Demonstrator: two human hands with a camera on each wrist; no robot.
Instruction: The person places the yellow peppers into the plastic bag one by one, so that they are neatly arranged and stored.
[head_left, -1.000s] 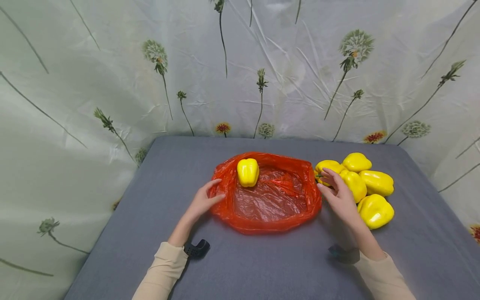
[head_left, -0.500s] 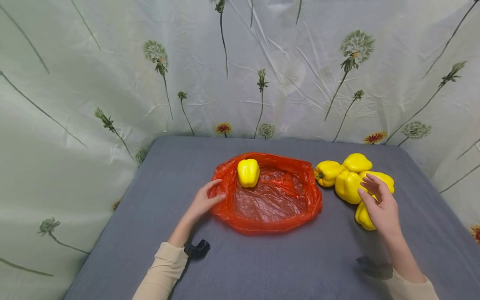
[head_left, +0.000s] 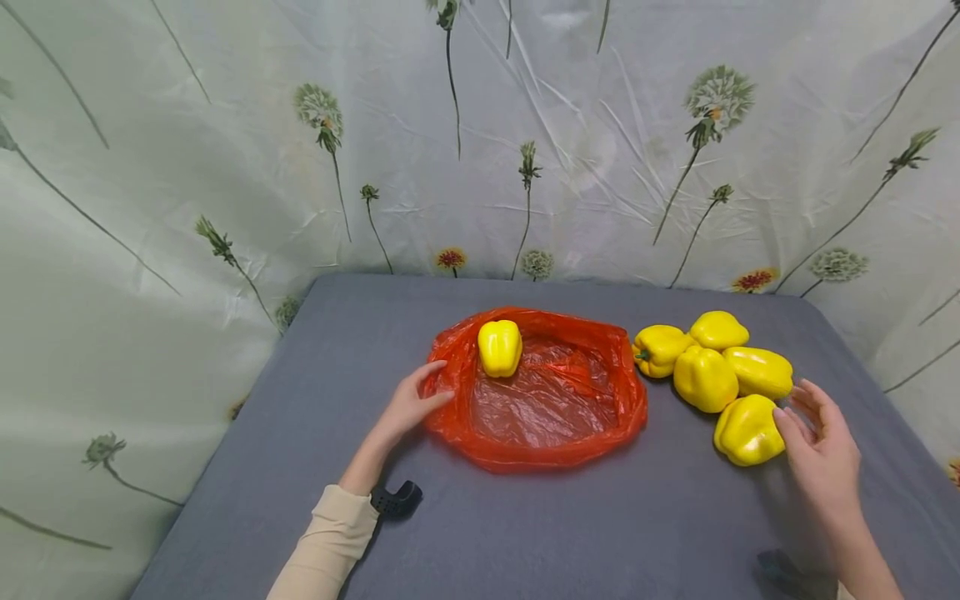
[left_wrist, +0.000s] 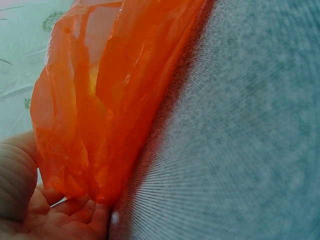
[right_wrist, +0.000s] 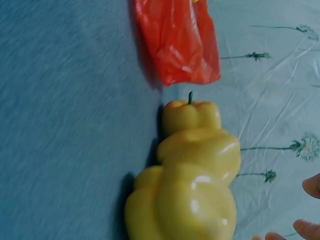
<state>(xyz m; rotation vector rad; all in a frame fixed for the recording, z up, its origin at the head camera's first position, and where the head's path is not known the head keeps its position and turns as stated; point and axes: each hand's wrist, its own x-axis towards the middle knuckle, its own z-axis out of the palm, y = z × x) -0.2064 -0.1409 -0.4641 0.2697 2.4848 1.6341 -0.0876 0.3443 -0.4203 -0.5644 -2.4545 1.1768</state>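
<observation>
A red plastic bag (head_left: pixel 525 454) lies with its mouth spread wide at the middle of the table, one yellow bell pepper (head_left: pixel 499 348) inside near its back left. At the bag's left end my left hand (head_left: pixel 408 404) holds the side, thumb and fingers around the plastic (left_wrist: pixel 85 150). To the right of the bag several yellow bell peppers (head_left: pixel 705 379) form a cluster. Beside the nearest bell pepper (head_left: pixel 748 430), on its right, is my right hand (head_left: pixel 821 450), fingers apart and loosely bent. In the right wrist view, its fingertips (right_wrist: pixel 307 229) show at the lower right edge.
A grey cloth (head_left: pixel 600 533) covers the table. Behind and to the left hangs a pale curtain (head_left: pixel 585 167) printed with dandelions. A black wrist strap (head_left: pixel 397 500) sits on the left wrist.
My right hand has moved right, from the bag's right edge over the bell peppers to the outer side of the nearest one. The left hand keeps its place at the bag.
</observation>
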